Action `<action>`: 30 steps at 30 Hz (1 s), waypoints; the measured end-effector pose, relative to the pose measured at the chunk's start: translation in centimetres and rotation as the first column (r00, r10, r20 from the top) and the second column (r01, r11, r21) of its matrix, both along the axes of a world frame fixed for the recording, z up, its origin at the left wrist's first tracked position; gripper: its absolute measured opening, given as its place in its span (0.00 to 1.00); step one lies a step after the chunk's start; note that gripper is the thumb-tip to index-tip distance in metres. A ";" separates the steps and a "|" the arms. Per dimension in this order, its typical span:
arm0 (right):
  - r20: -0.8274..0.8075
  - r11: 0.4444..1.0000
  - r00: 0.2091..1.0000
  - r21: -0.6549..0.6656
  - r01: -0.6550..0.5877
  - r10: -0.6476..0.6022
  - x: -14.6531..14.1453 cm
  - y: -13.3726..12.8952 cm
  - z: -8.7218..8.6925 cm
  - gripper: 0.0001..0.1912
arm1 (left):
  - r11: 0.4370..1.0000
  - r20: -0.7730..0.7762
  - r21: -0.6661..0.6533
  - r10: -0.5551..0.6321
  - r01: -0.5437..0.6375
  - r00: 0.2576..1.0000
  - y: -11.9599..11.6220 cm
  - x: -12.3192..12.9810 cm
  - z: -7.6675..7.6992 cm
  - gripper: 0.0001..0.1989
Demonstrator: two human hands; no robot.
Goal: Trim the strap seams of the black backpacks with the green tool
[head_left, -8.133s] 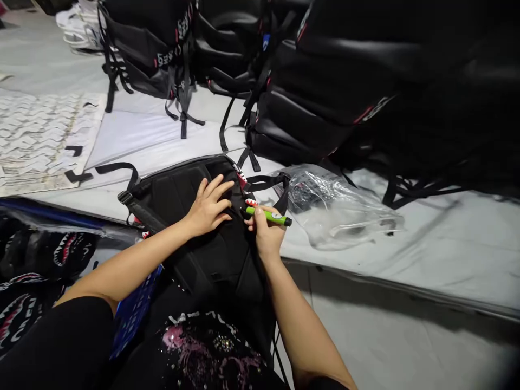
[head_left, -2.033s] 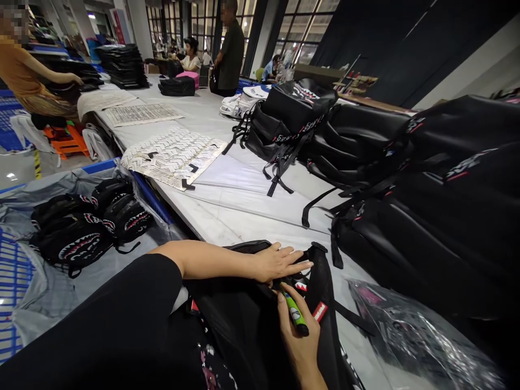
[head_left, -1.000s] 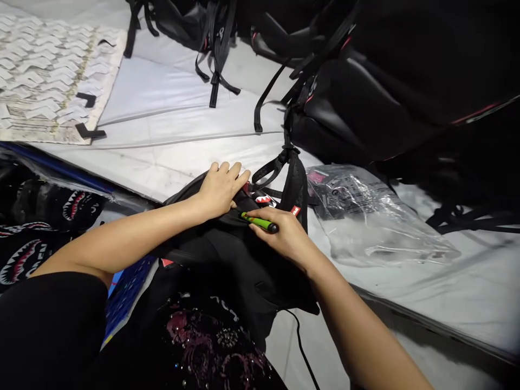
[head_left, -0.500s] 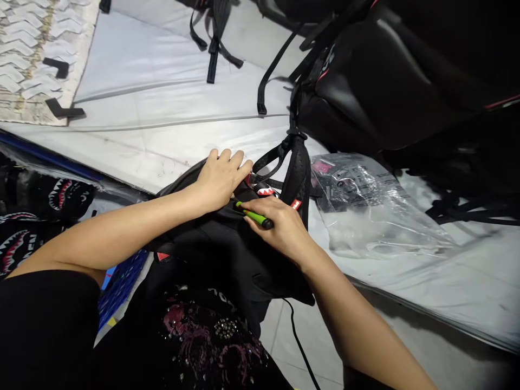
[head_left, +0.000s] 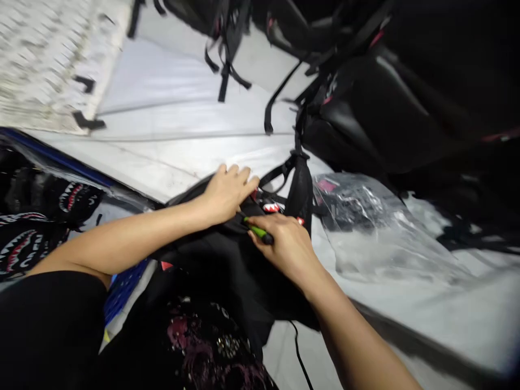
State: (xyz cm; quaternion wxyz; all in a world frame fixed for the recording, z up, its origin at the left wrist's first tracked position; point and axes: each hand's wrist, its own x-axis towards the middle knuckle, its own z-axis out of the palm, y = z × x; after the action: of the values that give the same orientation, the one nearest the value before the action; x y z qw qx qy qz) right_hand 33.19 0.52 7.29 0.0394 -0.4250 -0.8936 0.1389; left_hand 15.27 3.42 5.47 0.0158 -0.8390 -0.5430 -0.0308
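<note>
A white-covered table (head_left: 162,122) runs across the view, with large black bags (head_left: 377,108) crowding its far right side and a sheet of pale zigzag pieces (head_left: 40,59) at the far left. Small black bags with shark-mouth prints (head_left: 24,238) sit below the table's edge on the left. A black backpack (head_left: 231,260) lies bunched between the person and the table, its upper edge over the white cover and its padded shoulder strap (head_left: 300,189) to the right, near a clear plastic bag (head_left: 385,238). The left hand (head_left: 229,194) rests on that upper edge, fingers bent and close together; whether they pinch the fabric cannot be told. The right hand (head_left: 284,238) has its fingers closed around a green pen-shaped tool (head_left: 257,231), black end towards the person, its tip hidden near the left thumb.
</note>
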 end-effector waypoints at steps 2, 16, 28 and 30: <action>0.013 0.999 0.999 0.020 -0.034 0.033 0.2 0.0 -0.1 0.12 | 1.000 0.010 0.012 0.003 -0.003 1.000 -0.1 0.2 -0.3 0.37; -0.063 0.991 0.997 0.119 0.052 -0.045 0.4 0.4 -4.3 0.15 | 0.992 -0.091 -0.123 0.007 -0.018 0.996 0.1 -1.5 0.5 0.61; -0.215 0.967 0.976 0.243 0.078 -0.025 -0.6 -0.2 -5.3 0.13 | 0.985 -0.109 -0.066 0.151 -0.159 0.982 -0.4 -1.8 -0.8 0.65; -0.239 0.964 0.970 0.246 0.099 -0.039 -0.7 -0.5 -4.8 0.12 | 0.992 -0.089 -0.074 0.092 -0.098 0.992 -0.5 -2.3 -0.8 0.59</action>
State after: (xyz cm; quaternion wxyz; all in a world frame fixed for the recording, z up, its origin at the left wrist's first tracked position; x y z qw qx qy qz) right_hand 32.47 0.00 2.52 0.2029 -0.4282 -0.8779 0.0697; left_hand 13.01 2.97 4.63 0.0075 -0.8127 -0.5820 0.0271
